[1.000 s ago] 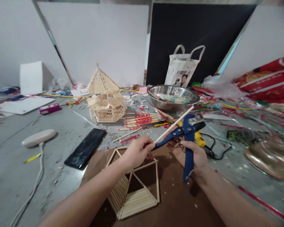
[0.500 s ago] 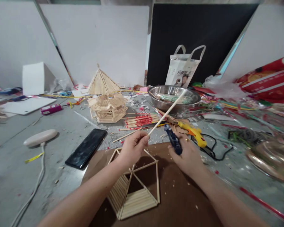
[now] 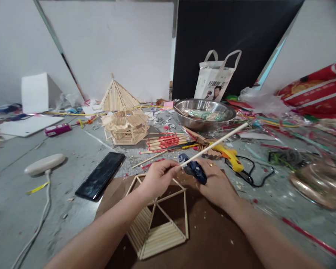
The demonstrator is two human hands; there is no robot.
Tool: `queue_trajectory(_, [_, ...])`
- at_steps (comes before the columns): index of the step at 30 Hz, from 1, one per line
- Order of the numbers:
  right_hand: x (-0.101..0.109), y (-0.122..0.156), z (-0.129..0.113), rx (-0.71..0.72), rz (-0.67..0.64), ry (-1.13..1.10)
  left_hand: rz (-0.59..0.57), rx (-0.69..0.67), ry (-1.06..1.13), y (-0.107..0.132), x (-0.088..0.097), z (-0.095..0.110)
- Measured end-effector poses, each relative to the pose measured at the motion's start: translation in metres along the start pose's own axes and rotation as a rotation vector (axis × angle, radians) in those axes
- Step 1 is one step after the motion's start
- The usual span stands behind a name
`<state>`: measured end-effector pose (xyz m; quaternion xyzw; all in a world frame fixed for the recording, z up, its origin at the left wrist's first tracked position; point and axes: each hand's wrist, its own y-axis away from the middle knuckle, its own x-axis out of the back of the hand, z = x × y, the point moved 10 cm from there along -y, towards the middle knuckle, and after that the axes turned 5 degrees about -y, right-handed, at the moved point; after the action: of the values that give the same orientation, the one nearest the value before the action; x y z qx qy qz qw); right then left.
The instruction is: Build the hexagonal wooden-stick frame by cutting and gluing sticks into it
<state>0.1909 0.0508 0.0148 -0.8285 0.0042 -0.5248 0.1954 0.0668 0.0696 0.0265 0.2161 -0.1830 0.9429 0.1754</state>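
Observation:
My left hand pinches one end of a thin wooden stick, which slants up to the right. In my right hand is a dark blue hand cutter, its head beside the stick near my left fingertips; whether its blades touch the stick I cannot tell. Below my hands a stick frame of triangular sections lies on a brown sheet. Two of its sections are filled with rows of sticks, while others are bare. My left hand and forearm hide part of the frame.
A stick pavilion and a pointed stick roof stand behind. Left lies a black phone. Red-marked sticks, a yellow glue gun with black cord and a steel bowl are beyond my hands. Scraps litter the right side.
The stick has swung down to the right, flatter than before. My right hand has moved the cutter left, close to the stick and my left fingers.

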Motion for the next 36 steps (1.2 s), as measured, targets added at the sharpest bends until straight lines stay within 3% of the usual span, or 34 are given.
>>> queue_trajectory(8, [-0.005, 0.004, -0.008, 0.02, -0.018, 0.026, -0.047, 0.019, -0.098, 0.002, -0.01, -0.005])
queue_trajectory(23, [-0.01, 0.005, -0.007, 0.028, -0.043, 0.103, -0.119, 0.141, 0.055, 0.004, -0.021, -0.018])
queue_trajectory(36, [-0.007, 0.005, -0.01, 0.054, -0.011, 0.125, -0.151, 0.148, 0.07, 0.003, -0.024, -0.017])
